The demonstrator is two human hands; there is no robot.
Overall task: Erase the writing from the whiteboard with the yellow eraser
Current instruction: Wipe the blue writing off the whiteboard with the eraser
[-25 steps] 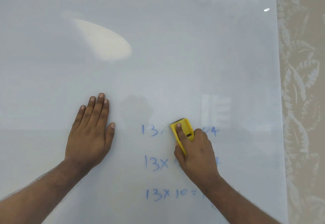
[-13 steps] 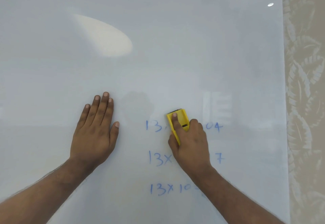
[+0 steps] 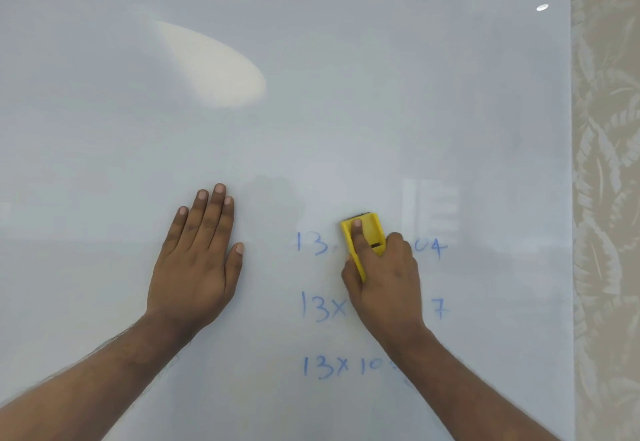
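Two hands flat on whiteboard (image 3: 311, 111)

Wall (image 3: 606, 198) visible along right edge only: beige wallpaper with pale leaf pattern, running top to bottom. Soft, even light. Reflections on glossy surface in front: large pale oval glare (image 3: 214, 66) upper left, small bright spot (image 3: 542, 7) upper right, faint window-like reflection (image 3: 433, 205) right of centre.

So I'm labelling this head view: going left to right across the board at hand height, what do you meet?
Left hand → "13" → eraser → right hand → "04" → wallpaper.
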